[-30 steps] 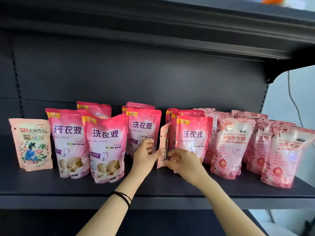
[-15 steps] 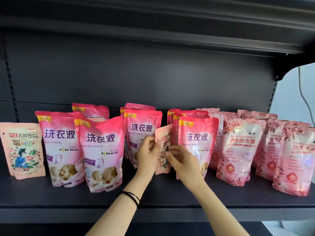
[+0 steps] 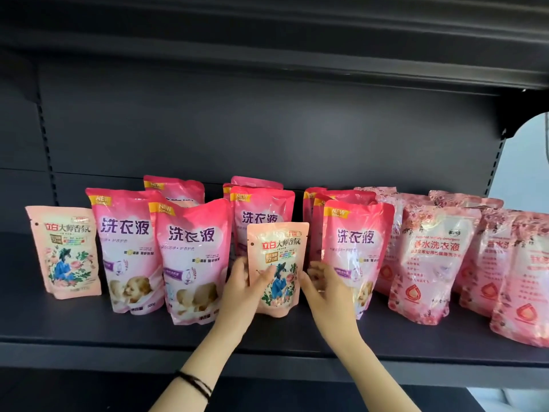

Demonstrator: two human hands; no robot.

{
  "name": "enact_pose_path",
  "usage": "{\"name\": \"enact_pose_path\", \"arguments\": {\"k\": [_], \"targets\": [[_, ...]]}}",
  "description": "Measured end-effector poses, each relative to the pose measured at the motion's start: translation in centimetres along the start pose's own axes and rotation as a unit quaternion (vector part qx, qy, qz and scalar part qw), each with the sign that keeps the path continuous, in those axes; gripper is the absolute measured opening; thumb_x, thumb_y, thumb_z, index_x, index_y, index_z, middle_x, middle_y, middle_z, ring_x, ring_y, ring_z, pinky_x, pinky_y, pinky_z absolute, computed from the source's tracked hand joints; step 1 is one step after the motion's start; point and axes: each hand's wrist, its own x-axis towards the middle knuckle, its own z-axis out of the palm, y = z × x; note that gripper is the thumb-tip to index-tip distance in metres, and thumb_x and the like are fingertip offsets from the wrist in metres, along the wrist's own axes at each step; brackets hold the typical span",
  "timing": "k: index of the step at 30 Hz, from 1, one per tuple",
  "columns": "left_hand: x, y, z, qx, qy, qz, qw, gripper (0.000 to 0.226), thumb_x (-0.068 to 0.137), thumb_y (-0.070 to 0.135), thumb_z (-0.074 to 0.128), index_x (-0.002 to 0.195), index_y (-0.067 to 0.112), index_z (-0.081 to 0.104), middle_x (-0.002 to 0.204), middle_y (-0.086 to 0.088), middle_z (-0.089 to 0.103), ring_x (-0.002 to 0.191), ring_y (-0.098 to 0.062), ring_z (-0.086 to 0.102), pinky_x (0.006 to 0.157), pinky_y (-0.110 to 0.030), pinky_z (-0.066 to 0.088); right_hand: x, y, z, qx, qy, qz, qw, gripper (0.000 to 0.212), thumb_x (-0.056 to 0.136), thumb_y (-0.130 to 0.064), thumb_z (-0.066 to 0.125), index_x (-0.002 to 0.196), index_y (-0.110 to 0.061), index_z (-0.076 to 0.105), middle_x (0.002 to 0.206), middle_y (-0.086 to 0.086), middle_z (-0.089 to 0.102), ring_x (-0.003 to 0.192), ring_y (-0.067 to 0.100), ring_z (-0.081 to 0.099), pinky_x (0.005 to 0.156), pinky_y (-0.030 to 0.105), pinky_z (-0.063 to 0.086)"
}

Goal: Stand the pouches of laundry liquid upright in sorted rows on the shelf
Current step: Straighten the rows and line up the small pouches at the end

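One head-worn wide-angle camera faces the shelf (image 3: 89, 331) squarely from its front, close in. It probably sits slightly above the board and below the upper shelf (image 3: 297, 31), looking forward.

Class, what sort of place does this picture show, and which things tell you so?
Probably a shop or stockroom: a dark metal shelf with a slotted upright, identical pink pouches in rows, and a peach pouch held at the front.

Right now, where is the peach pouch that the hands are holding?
Head view: the peach pouch is upright at the middle of the shelf, held between the left hand and right hand, in front of the pink pouches; its twin stands far left.
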Motion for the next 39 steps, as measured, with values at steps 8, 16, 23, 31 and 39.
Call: {"name": "enact_pose_path", "arguments": {"k": [8,16,23,31,39], "targets": [[-1.1,-1.4,-0.5,0.019,-0.017,-0.034,0.999,0.034,0.083,0.014,0.07,0.108,0.03,0.054,0.108,0.008,0.068,0.097,0.0,0.065,0.072,-0.016,0.054,0.5,-0.5,1.7,0.219,-0.093,0.16,0.958,0.024,0.096,-0.028,0.054,0.115,-0.014,0.059,0.11,-0.001,0.07,0.095,0.005,0.068,0.074,0.018,0.053],[-1.4,-0.4,-0.6,0.008,-0.053,-0.046,0.998,0.028,0.084,0.016,0.068,0.111,0.016,0.06,0.103,0.001,0.073,0.092,-0.004,0.069,0.069,-0.015,0.053,-0.2,-0.7,0.4,0.326,-0.067,0.188,0.924,0.015,0.091,-0.015,0.061,0.096,-0.001,0.065,0.099,0.013,0.075,0.091,0.027,0.072,0.079,0.042,0.058],[-3.3,1.8,-0.1,0.004,-0.049,0.004,0.999,0.025,0.084,0.017,0.068,0.108,0.018,0.06,0.103,0.005,0.073,0.096,-0.004,0.068,0.072,-0.018,0.054,-1.6,-2.4,-1.2,0.32,-0.038,0.139,0.936,0.023,0.095,-0.017,0.054,0.099,0.005,0.061,0.1,0.016,0.073,0.099,0.032,0.069,0.086,0.051,0.055],[-5.8,4.8,-5.9,0.023,-0.053,0.037,0.998,0.029,0.084,0.02,0.067,0.112,0.022,0.059,0.105,0.008,0.073,0.097,-0.003,0.067,0.075,-0.02,0.055,-4.7,-7.0,1.4,0.289,-0.077,0.076,0.951,0.024,0.099,-0.019,0.045,0.099,-0.008,0.067,0.096,0.007,0.075,0.091,0.02,0.07,0.075,0.035,0.056],[-6.2,4.9,-18.0,0.044,-0.043,0.032,0.998,0.027,0.085,0.021,0.066,0.109,0.028,0.058,0.108,0.011,0.07,0.102,0.0,0.065,0.075,-0.016,0.053,-8.0,-11.7,11.8,0.334,-0.09,0.088,0.934,0.023,0.097,-0.019,0.048,0.1,-0.004,0.066,0.099,0.01,0.074,0.097,0.025,0.07,0.083,0.043,0.058]]}}
